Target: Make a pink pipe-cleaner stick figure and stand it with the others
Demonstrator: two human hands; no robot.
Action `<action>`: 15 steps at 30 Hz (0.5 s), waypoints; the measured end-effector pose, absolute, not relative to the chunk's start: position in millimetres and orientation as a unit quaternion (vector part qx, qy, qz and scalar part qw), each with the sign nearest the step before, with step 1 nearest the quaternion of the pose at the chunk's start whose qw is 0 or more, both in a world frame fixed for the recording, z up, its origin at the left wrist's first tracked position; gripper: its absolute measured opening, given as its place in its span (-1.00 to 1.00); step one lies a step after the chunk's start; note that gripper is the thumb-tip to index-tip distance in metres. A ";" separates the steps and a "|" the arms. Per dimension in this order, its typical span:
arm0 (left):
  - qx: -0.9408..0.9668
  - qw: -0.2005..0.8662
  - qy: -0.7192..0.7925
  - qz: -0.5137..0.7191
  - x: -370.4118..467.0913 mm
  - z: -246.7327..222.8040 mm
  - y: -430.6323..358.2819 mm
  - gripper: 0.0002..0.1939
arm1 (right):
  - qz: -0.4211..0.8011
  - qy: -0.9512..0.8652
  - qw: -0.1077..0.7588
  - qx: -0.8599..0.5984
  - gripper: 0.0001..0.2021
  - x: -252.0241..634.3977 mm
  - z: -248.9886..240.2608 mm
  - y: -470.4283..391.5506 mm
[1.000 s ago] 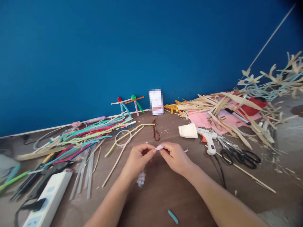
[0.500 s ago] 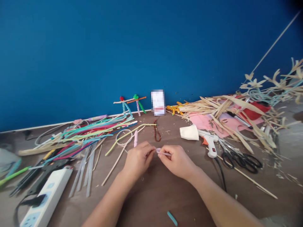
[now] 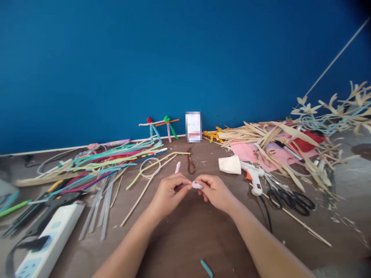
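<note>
Both of my hands meet over the middle of the brown table. Between their fingertips is a pale lilac pipe cleaner (image 3: 196,185), wound into a short fuzzy coil with a bit of light blue at its right end. My left hand (image 3: 174,193) pinches the coil's left side with thumb and forefinger. A lilac coiled piece (image 3: 177,167) sticks up behind that hand; where its lower end goes is hidden. On the right side, the thumb and fingers of my right hand (image 3: 213,191) close round the coil. Just beyond the hands lies a loop of brown beads (image 3: 191,164).
Two pipe-cleaner figures (image 3: 167,127) lean on the blue wall beside a phone-like screen (image 3: 193,126). Colourful pipe cleaners (image 3: 116,154) and a power strip (image 3: 49,243) lie left. A glue gun (image 3: 255,177), scissors (image 3: 292,199) and dried husks (image 3: 261,135) are right.
The lilac pipe cleaner has turned between my fingers, so its thick coil now shows instead of a thin strand pointing right. The lilac piece behind my left hand has shifted right and tilts.
</note>
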State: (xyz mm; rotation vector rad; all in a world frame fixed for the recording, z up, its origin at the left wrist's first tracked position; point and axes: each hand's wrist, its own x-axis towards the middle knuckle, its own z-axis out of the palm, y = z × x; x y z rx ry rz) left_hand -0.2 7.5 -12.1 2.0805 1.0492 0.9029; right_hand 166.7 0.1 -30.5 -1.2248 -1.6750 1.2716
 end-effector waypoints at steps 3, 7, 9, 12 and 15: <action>0.785 0.268 0.418 0.370 0.6 -15.6 7.5 -0.83 | 0.458 -0.674 0.331 -0.476 -0.76 163.3 -34.2 -4.3; 0.785 0.237 0.428 0.380 1.5 -18.6 7.0 -0.82 | 0.469 -0.666 0.337 -0.473 -0.76 158.3 -36.6 -8.0; 0.782 0.233 0.432 0.384 2.6 -19.9 6.2 -0.81 | 0.478 -0.657 0.347 -0.468 -0.71 155.9 -37.7 -8.4; 0.775 0.236 0.441 0.385 5.4 -21.5 4.2 -0.81 | 0.471 -0.645 0.363 -0.480 -0.69 152.9 -41.1 -8.0; 0.772 0.242 0.447 0.381 8.0 -22.2 2.3 -0.82 | 0.452 -0.637 0.384 -0.492 -0.67 151.1 -44.8 -7.4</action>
